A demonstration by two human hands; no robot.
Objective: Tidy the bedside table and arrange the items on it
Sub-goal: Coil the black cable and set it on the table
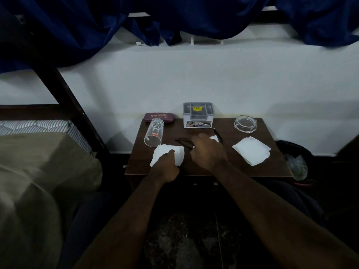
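Note:
On the dark wooden bedside table (272, 167), my left hand (166, 165) pinches a white tissue (165, 151) near the front left edge. My right hand (206, 150) is curled over black spectacles (183, 142) at the table's middle; its fingertips are hidden. A clear glass (153, 133) lies on its side at the left. Behind it is a maroon spectacle case (158, 117). A grey organiser box (198, 115) stands at the back centre. A black pen (218, 135) and a small white scrap (214, 138) lie beyond my right hand. Another white tissue (251, 150) lies at the right.
A clear glass ashtray (245, 124) sits at the back right corner. A bed (38, 171) with a beige cover adjoins the table on the left. A dark bin (297, 162) with a bag stands at the right. White wall and blue curtains (174, 20) are behind.

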